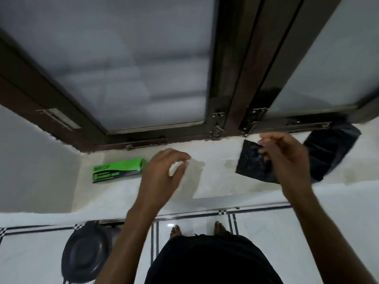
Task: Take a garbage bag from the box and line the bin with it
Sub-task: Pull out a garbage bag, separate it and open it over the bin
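A green garbage-bag box (117,171) lies on the white window sill (217,173), left of my hands. My right hand (287,158) pinches a folded black garbage bag (250,162) by its upper right corner, just above the sill. My left hand (162,173) hovers between the box and the bag, fingers curled around a small white piece (174,170); what it is I cannot tell. The dark round bin (82,257) stands on the floor at lower left, below the sill.
More black plastic (332,148) lies crumpled at the sill's right end under the window frame (225,111). Frosted panes fill the top. Below are white floor tiles with dark stripes (266,232), my bare feet and dark clothing.
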`<state>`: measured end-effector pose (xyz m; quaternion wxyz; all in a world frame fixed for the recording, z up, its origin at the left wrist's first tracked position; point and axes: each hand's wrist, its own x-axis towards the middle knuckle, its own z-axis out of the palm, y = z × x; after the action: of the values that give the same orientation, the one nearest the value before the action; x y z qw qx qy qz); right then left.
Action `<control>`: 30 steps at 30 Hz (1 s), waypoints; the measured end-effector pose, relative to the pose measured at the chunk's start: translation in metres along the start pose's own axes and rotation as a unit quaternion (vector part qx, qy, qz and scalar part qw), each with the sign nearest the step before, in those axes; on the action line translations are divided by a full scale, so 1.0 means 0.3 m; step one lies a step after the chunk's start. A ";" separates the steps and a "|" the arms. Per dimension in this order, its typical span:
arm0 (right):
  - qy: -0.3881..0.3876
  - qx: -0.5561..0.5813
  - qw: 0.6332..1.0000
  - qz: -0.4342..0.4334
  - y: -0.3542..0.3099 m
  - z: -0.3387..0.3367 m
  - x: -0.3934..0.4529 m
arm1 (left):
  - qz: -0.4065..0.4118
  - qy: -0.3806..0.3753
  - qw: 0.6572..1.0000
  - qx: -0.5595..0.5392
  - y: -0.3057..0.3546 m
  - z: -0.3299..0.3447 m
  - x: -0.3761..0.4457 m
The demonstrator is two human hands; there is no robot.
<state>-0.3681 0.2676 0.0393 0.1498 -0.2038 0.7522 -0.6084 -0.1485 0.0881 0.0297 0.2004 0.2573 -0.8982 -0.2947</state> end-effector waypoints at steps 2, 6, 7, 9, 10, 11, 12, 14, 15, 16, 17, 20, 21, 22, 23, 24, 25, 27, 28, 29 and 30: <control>0.096 -0.027 0.995 0.008 0.056 -0.132 0.048 | 0.034 -0.036 0.998 -0.032 0.094 0.095 0.050; 0.248 -0.200 0.947 0.039 0.211 -0.387 0.154 | 0.081 -0.101 0.988 -0.087 0.264 0.247 0.118; 0.265 -0.243 0.932 0.040 0.259 -0.448 0.188 | 0.088 -0.114 0.985 -0.098 0.302 0.276 0.130; 0.266 -0.337 0.901 0.059 0.349 -0.538 0.265 | 0.095 -0.132 0.980 -0.111 0.356 0.322 0.147; 0.252 -0.385 0.884 0.079 0.382 -0.572 0.301 | 0.096 -0.140 0.979 -0.115 0.378 0.345 0.154; 0.231 -0.420 0.872 0.098 0.413 -0.598 0.334 | 0.094 -0.147 0.978 -0.116 0.399 0.367 0.157; 0.213 -0.440 0.866 0.106 0.435 -0.614 0.361 | 0.091 -0.153 0.977 -0.114 0.418 0.385 0.158; 0.200 -0.462 0.858 0.099 0.459 -0.634 0.404 | 0.083 -0.159 0.978 -0.107 0.451 0.415 0.154; 0.198 -0.471 0.855 0.091 0.463 -0.642 0.424 | 0.077 -0.161 0.978 -0.106 0.464 0.425 0.149; 0.197 -0.475 0.854 0.083 0.467 -0.651 0.442 | 0.070 -0.162 0.979 -0.105 0.479 0.434 0.143; 0.196 -0.477 0.854 0.074 0.471 -0.661 0.456 | 0.063 -0.162 0.979 -0.107 0.491 0.442 0.133; 0.211 -0.425 0.879 0.041 0.451 -0.677 0.456 | 0.040 -0.164 0.979 -0.110 0.507 0.456 0.105; 0.207 -0.368 0.906 0.022 0.432 -0.675 0.430 | 0.030 -0.164 0.979 -0.114 0.511 0.458 0.096; 0.194 -0.289 0.937 0.010 0.398 -0.666 0.389 | 0.020 -0.162 0.979 -0.123 0.517 0.457 0.090; 0.175 -0.209 0.962 0.004 0.357 -0.652 0.337 | 0.008 -0.159 0.977 -0.140 0.527 0.456 0.087; 0.155 -0.142 0.978 0.000 0.311 -0.634 0.278 | -0.009 -0.157 0.974 -0.165 0.538 0.454 0.088; 0.136 -0.092 0.986 -0.003 0.268 -0.611 0.210 | -0.032 -0.157 0.968 -0.195 0.551 0.449 0.087; 0.097 -0.030 0.995 -0.002 0.194 -0.553 0.066 | -0.079 -0.172 0.948 -0.255 0.577 0.442 0.083; 0.072 -0.011 0.997 -0.001 0.162 -0.521 -0.004 | -0.097 -0.185 0.938 -0.275 0.591 0.437 0.076; 0.043 0.006 0.999 -0.003 0.138 -0.490 -0.067 | -0.111 -0.199 0.928 -0.295 0.602 0.432 0.064; 0.014 0.022 1.000 -0.003 0.114 -0.459 -0.133 | -0.122 -0.210 0.918 -0.315 0.609 0.425 0.045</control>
<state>-0.4027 0.4109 0.0346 0.1423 -0.1942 0.7403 -0.6277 -0.2872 0.2613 0.0528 0.0407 0.2205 -0.7422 -0.6315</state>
